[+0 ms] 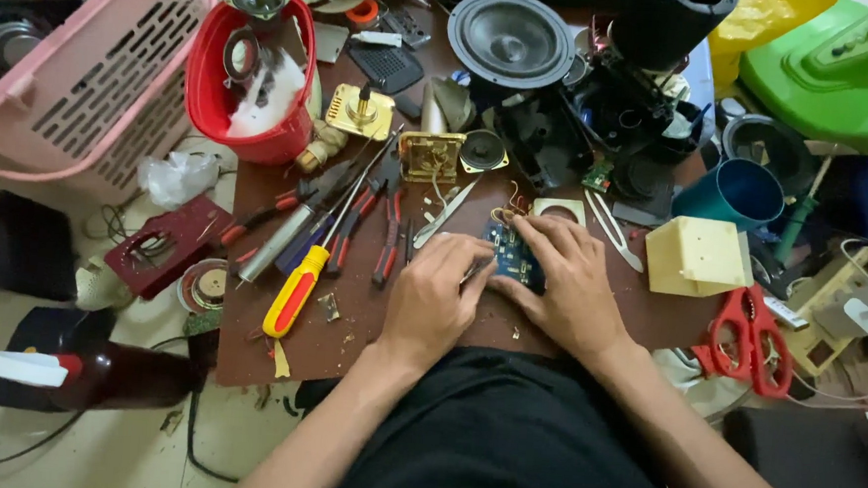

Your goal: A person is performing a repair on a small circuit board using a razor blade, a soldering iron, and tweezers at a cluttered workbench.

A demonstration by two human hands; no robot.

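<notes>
From the head view: working on a small blue circuit board lying near the middle of the brown board serving as work surface, closer to its near edge. Left hand curling over the circuit board's left side, fingers bent and pressed together, pinching a thin metal tool whose tip is touching the circuit board. Right hand lying flat with fingers slightly spread, pressing down on the circuit board's right side. Resting to the left, toward the brown board's left edge: a yellow-and-red screwdriver and red-handled pliers. Sitting beyond the far right corner: a cream plastic box. Lying off the right edge: red scissors. Standing at the far left corner: a red bucket.
</notes>
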